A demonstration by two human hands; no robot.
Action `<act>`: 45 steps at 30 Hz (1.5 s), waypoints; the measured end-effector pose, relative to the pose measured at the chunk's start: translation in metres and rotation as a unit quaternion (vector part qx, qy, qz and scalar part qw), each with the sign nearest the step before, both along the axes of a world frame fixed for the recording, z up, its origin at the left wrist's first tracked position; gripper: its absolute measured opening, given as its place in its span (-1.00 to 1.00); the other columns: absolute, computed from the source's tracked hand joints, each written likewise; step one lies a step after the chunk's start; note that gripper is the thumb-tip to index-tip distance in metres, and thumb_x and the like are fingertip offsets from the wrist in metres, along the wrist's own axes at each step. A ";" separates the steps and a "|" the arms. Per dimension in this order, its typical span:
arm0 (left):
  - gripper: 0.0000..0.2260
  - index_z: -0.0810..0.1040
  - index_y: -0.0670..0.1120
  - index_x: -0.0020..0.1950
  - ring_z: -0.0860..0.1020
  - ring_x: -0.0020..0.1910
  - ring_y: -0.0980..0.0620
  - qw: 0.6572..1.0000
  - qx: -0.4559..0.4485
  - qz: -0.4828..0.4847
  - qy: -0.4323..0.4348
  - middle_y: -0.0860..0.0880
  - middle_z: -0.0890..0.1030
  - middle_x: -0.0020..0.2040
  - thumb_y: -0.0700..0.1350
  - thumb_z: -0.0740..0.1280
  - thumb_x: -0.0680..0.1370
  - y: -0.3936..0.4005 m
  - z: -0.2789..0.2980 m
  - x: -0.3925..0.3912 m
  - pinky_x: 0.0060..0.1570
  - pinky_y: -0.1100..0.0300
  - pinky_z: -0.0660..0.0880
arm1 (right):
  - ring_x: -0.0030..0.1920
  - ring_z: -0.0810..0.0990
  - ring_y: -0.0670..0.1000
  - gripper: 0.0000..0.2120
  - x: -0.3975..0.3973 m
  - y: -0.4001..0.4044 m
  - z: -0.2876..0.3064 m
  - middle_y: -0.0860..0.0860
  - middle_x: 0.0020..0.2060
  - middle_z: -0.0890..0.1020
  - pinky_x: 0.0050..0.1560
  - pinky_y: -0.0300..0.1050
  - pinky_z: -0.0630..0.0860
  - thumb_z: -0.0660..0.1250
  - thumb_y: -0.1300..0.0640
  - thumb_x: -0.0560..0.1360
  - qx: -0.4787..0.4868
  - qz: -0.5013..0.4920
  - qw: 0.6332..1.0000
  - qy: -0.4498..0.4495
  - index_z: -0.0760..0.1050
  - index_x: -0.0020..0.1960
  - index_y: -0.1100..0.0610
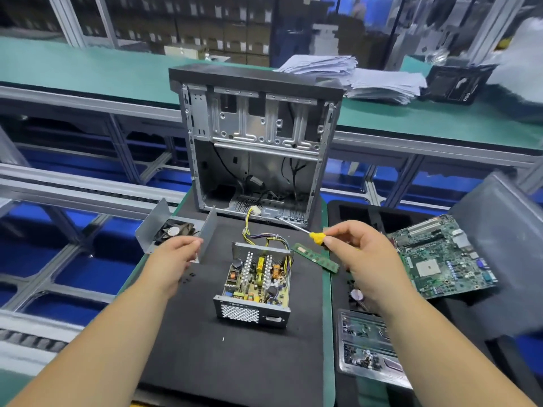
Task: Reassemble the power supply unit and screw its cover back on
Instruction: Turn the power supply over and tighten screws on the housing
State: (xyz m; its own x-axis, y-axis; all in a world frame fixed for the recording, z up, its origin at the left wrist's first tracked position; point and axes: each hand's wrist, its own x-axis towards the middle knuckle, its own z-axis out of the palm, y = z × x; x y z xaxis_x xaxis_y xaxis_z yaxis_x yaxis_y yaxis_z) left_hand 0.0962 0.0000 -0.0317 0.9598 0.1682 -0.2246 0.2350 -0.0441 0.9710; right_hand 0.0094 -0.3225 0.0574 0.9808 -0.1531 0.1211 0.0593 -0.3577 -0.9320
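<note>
1. The power supply unit [255,284] sits open at the centre of the frame on a black mat [235,353]. Its circuit board is bared, with heat sinks, coils and capacitors in view, and a perforated metal wall faces me.
2. A bundle of yellow, black and purple wires [266,237] runs from the unit's far end toward the computer case [258,142].
3. The cover [176,230], a bent metal shell with a fan inside, lies at centre left, just beyond the mat's upper left corner and apart from the unit.
4. My left hand [173,257] reaches to the cover's near edge, fingers loosely curled; whether it grips the metal I cannot tell.
5. My right hand [361,254] pinches the yellow-handled screwdriver [305,230], its shaft pointing to the upper left, above the wires.
6. A memory stick [316,257] lies just right of the unit.
7. A few small dark screws [188,276] lie on the mat near my left wrist.
8. At right, a green motherboard [443,259] rests on a black tray [367,212]; a clear parts box [367,345] sits lower right.
</note>
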 end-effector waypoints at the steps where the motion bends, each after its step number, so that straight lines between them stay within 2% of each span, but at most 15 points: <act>1: -0.93 0.65 -0.06 -0.07 0.46 -0.23 0.05 0.999 0.043 0.014 0.012 0.00 0.55 -0.24 -0.17 0.38 0.57 0.012 -0.011 0.000 -0.26 0.22 0.35 | -0.17 0.62 -0.09 -0.89 0.001 -0.001 -0.003 -0.10 -0.18 0.69 -0.18 -0.18 0.41 0.40 -0.07 0.39 0.002 -0.005 1.000 0.005 0.63 -0.10 -0.12; 4: -0.95 0.65 -0.05 -0.10 0.50 -0.21 0.03 0.990 0.128 0.031 0.047 0.00 0.61 -0.20 -0.19 0.43 0.52 0.036 -0.039 0.002 -0.28 0.23 0.37 | -0.27 0.54 -0.17 -0.92 0.006 0.005 -0.017 -0.13 -0.26 0.66 -0.18 -0.17 0.38 0.44 0.06 0.47 0.006 -0.005 1.000 0.021 0.63 -0.11 -0.12; 6: -0.93 0.64 -0.03 -0.16 0.50 -0.27 0.04 0.978 0.199 0.023 0.061 0.01 0.61 -0.24 -0.19 0.45 0.50 0.044 -0.055 0.009 -0.31 0.24 0.36 | -0.33 0.50 -0.23 -0.92 0.013 0.015 -0.025 -0.13 -0.28 0.64 -0.20 -0.17 0.38 0.43 0.06 0.48 -0.009 -0.003 0.999 0.041 0.63 -0.12 -0.13; 9: -0.91 0.62 0.00 -0.18 0.52 -0.28 0.07 0.956 0.283 -0.010 0.075 0.03 0.59 -0.26 -0.16 0.43 0.50 0.052 -0.069 0.020 -0.33 0.24 0.35 | -0.25 0.57 -0.21 -0.94 0.023 0.032 -0.032 -0.13 -0.24 0.66 -0.20 -0.21 0.40 0.44 0.04 0.48 -0.028 0.007 0.998 0.061 0.63 -0.11 -0.13; 16: -0.90 0.64 0.09 -0.24 0.59 -0.21 0.10 0.945 0.310 -0.076 0.072 0.13 0.63 -0.29 -0.10 0.44 0.44 0.061 -0.083 0.036 -0.07 0.13 0.54 | -0.28 0.55 -0.24 -0.93 0.045 0.067 -0.041 -0.11 -0.24 0.66 -0.21 -0.23 0.38 0.45 0.06 0.47 -0.038 0.017 0.996 0.077 0.63 -0.12 -0.11; 21: -0.79 0.66 0.15 -0.20 0.56 -0.08 0.16 0.939 0.319 -0.119 0.050 0.24 0.60 -0.13 -0.13 0.36 0.55 0.070 -0.081 0.037 -0.02 0.21 0.46 | -0.31 0.53 -0.24 -0.91 0.056 0.076 -0.041 -0.10 -0.23 0.66 -0.24 -0.28 0.37 0.45 0.07 0.47 -0.036 0.017 0.995 0.091 0.63 -0.12 -0.12; 24: -0.76 0.66 0.12 -0.14 0.55 -0.09 0.16 0.934 0.330 -0.130 0.040 0.15 0.61 -0.08 -0.20 0.32 0.56 0.081 -0.078 0.036 -0.12 0.33 0.38 | -0.28 0.55 -0.22 -0.95 0.063 0.079 -0.038 -0.11 -0.22 0.65 -0.24 -0.28 0.38 0.45 0.07 0.47 -0.039 0.016 0.995 0.087 0.63 -0.11 -0.08; 26: -0.76 0.66 0.14 -0.15 0.56 -0.16 0.19 0.927 0.338 -0.154 0.048 0.13 0.63 -0.14 -0.20 0.35 0.55 0.086 -0.075 0.035 -0.23 0.38 0.36 | -0.25 0.56 -0.19 -0.95 0.067 0.081 -0.036 -0.09 -0.21 0.65 -0.23 -0.28 0.39 0.45 0.09 0.47 -0.032 0.015 0.996 0.083 0.64 -0.11 -0.05; 31: -0.81 0.69 0.12 -0.10 0.56 -0.21 0.17 0.908 0.370 -0.189 0.049 0.13 0.63 -0.20 -0.20 0.42 0.51 0.087 -0.067 0.036 -0.27 0.44 0.36 | -0.27 0.56 -0.19 -0.95 0.072 0.088 -0.033 -0.06 -0.23 0.66 -0.30 -0.38 0.42 0.45 0.10 0.48 -0.026 0.013 0.996 0.083 0.64 -0.12 -0.05; 36: -0.86 0.64 0.10 -0.18 0.57 -0.24 0.14 0.896 0.408 -0.174 0.030 0.10 0.61 -0.23 -0.16 0.46 0.48 0.082 -0.070 0.035 -0.19 0.32 0.46 | -0.24 0.55 -0.13 -0.96 0.071 0.092 -0.034 -0.03 -0.20 0.66 -0.20 -0.18 0.42 0.45 0.11 0.48 -0.015 0.013 0.995 0.099 0.64 -0.11 -0.02; 40: -0.81 0.58 0.10 -0.22 0.55 -0.22 0.12 0.899 0.408 -0.160 0.006 0.06 0.57 -0.17 -0.20 0.42 0.49 0.081 -0.075 0.032 -0.12 0.24 0.50 | -0.26 0.55 -0.18 -0.95 0.070 0.092 -0.034 -0.08 -0.24 0.65 -0.20 -0.21 0.44 0.46 0.10 0.47 -0.026 0.012 0.995 0.097 0.64 -0.13 -0.05; 43: -0.83 0.57 0.07 -0.20 0.53 -0.21 0.12 0.902 0.400 -0.161 0.002 0.04 0.56 -0.14 -0.20 0.40 0.51 0.082 -0.075 0.030 -0.17 0.28 0.45 | -0.25 0.56 -0.14 -0.94 0.070 0.092 -0.032 -0.06 -0.23 0.65 -0.19 -0.18 0.47 0.46 0.10 0.47 -0.020 0.014 0.995 0.097 0.64 -0.13 -0.07; 45: -0.85 0.58 0.05 -0.20 0.53 -0.22 0.12 0.919 0.373 -0.127 0.001 0.03 0.58 -0.17 -0.18 0.39 0.52 0.082 -0.069 0.027 -0.24 0.32 0.40 | -0.20 0.59 -0.06 -0.94 0.069 0.092 -0.030 -0.03 -0.20 0.67 -0.16 -0.11 0.49 0.45 0.10 0.48 -0.006 0.015 0.995 0.096 0.64 -0.11 -0.05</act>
